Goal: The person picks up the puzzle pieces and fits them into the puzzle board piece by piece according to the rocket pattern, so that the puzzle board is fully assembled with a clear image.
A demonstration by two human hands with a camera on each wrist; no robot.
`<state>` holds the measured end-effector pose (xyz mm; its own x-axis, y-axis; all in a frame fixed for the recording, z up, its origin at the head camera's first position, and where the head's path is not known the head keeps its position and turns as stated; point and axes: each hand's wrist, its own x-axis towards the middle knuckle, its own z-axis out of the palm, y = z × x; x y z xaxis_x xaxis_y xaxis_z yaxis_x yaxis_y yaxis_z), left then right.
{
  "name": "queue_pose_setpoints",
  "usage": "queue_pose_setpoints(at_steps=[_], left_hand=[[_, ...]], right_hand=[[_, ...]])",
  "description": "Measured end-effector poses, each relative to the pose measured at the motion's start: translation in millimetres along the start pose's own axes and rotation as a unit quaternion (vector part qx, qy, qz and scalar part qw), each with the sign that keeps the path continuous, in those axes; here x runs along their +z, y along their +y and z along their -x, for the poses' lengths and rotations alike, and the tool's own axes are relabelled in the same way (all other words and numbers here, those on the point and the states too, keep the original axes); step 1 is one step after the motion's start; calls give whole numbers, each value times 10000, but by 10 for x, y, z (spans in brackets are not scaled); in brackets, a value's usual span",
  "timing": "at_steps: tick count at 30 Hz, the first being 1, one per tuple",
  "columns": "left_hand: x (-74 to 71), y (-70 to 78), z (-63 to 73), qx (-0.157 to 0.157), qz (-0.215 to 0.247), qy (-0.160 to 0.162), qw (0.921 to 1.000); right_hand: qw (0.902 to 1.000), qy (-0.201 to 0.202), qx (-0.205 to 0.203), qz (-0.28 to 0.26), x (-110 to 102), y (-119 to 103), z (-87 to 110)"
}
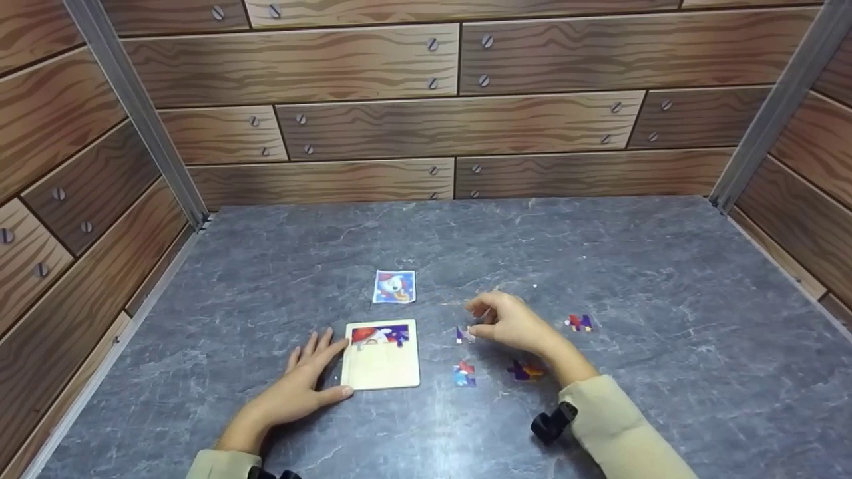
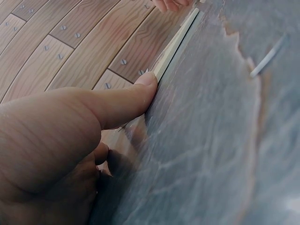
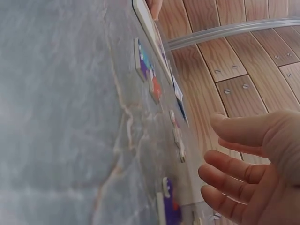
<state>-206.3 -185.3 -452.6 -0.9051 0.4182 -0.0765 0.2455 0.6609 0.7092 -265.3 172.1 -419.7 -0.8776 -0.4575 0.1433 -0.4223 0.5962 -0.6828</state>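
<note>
Head view, puzzle piece [image 1: 462, 336], just beside right grip [image 1: 511, 324]

No text, label, brand, number or sign can be read in any of the views.
</note>
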Motion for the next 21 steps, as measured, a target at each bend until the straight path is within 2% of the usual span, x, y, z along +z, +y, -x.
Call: queue_pose_setpoints(at_steps=[4,10,21], left_hand=[[9,-15,2,-52,-42,-19,10000],[6,-37,10,-47,-75,-34,10000],[-6,-8,4,-4,12,-88,10000]], right_hand=[[9996,-34,111,272,26,26,-5],[9977,-143,39,660,74,52,-41],[9971,-174,179,713,102,55,-27]])
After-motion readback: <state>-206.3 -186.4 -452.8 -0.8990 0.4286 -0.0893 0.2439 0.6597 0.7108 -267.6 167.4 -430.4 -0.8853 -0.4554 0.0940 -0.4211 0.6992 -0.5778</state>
